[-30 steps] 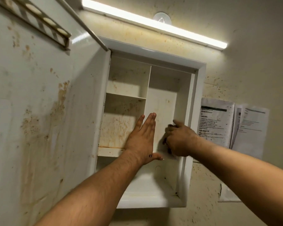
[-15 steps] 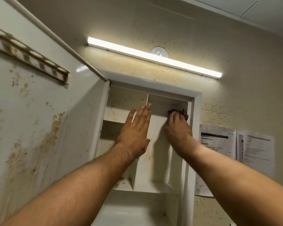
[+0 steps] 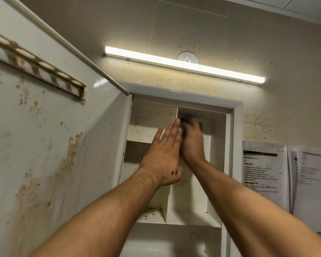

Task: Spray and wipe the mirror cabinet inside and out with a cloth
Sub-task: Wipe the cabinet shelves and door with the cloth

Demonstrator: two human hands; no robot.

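Cloth, dark and motion-blurred, lies under the right hand at the top of the mirror cabinet's right compartment; finger curl unreadable. Left hand just beside it, fingers straight, flat against the divider. Stained door swung wide further left; papers to the right.

High on the beige painted wall in front of you, a long white tube lamp is lit and runs slanted across your view. A small round white plastic wall hook sits just behind its upper edge. Rusty brown specks dot the wall around both. To your right, two white printed paper sheets hang side by side with edges overlapping, and the text on them is too small to read.
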